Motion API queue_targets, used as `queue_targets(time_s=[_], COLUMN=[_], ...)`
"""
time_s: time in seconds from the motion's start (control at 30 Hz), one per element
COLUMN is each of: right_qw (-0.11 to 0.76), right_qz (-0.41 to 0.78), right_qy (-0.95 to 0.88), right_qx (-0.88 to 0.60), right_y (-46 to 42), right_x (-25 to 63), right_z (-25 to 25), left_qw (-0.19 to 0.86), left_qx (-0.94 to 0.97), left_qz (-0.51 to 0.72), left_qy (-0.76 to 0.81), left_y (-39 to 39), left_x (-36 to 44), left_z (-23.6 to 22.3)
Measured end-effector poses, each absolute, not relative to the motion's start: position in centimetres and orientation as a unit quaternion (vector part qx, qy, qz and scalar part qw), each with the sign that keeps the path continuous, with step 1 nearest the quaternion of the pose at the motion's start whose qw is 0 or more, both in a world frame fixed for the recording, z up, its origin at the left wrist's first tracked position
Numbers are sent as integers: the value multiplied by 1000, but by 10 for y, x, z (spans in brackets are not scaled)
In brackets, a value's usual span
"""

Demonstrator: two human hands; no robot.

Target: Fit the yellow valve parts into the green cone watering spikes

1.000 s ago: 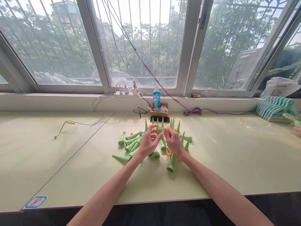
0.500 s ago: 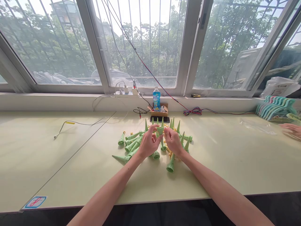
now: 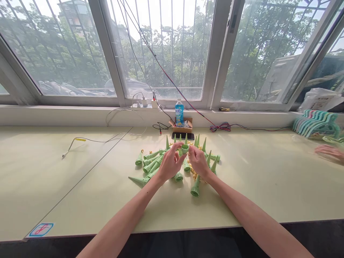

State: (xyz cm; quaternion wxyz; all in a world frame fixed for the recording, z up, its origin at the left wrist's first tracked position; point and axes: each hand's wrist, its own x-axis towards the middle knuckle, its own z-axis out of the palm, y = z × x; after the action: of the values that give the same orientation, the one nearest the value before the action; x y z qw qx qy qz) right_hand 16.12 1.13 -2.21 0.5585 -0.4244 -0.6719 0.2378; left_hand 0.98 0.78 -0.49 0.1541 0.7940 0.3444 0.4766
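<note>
A green plastic watering spike [image 3: 185, 147] is raised above the table, its round open end tipped up towards me. My left hand [image 3: 171, 163] grips it from the left between thumb and fingers. At its right side my right hand [image 3: 198, 160] is closed in a pinch, fingertips against the spike; whatever they hold is hidden. Several more green watering spikes [image 3: 153, 165] lie left of my hands. Others stand point up [image 3: 214, 165] on the right. One spike [image 3: 195, 188] lies near my right wrist. Small yellow plastic parts [image 3: 194, 173] are scattered among them.
Behind the spikes are a dark phone [image 3: 182, 136], a small cardboard box [image 3: 182, 129] and a blue bottle [image 3: 179, 113]. Cables [image 3: 221, 126] run along the wall. Right, a co-worker's blurred hand [image 3: 329, 152] is near green hangers [image 3: 315, 123].
The spike in my hands has tilted, so its open end now faces me more. At the right, the co-worker's hand has shifted slightly left and down, and the clear plastic has moved.
</note>
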Motion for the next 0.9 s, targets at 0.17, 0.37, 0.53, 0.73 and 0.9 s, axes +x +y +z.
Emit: queue_targets(time_s=[0.17, 0.37, 0.53, 0.73, 0.9], right_qw=[562, 568, 575, 595, 597], right_qz=[241, 249, 245, 230, 224], right_qy=[-672, -668, -668, -662, -669], right_qx=[-419, -412, -405, -393, -383], right_y=[12, 14, 14, 11, 7], right_x=[162, 160, 159, 159, 159], right_z=[-23, -27, -29, -26, -22], left_qw=[123, 91, 111, 179, 234], left_qx=[803, 814, 814, 785, 727], left_qz=[479, 482, 491, 518, 558], left_qy=[332, 313, 291, 287, 324], left_y=[10, 10, 10, 3, 0], left_x=[9, 9, 10, 13, 12], left_z=[-7, -8, -9, -2, 2])
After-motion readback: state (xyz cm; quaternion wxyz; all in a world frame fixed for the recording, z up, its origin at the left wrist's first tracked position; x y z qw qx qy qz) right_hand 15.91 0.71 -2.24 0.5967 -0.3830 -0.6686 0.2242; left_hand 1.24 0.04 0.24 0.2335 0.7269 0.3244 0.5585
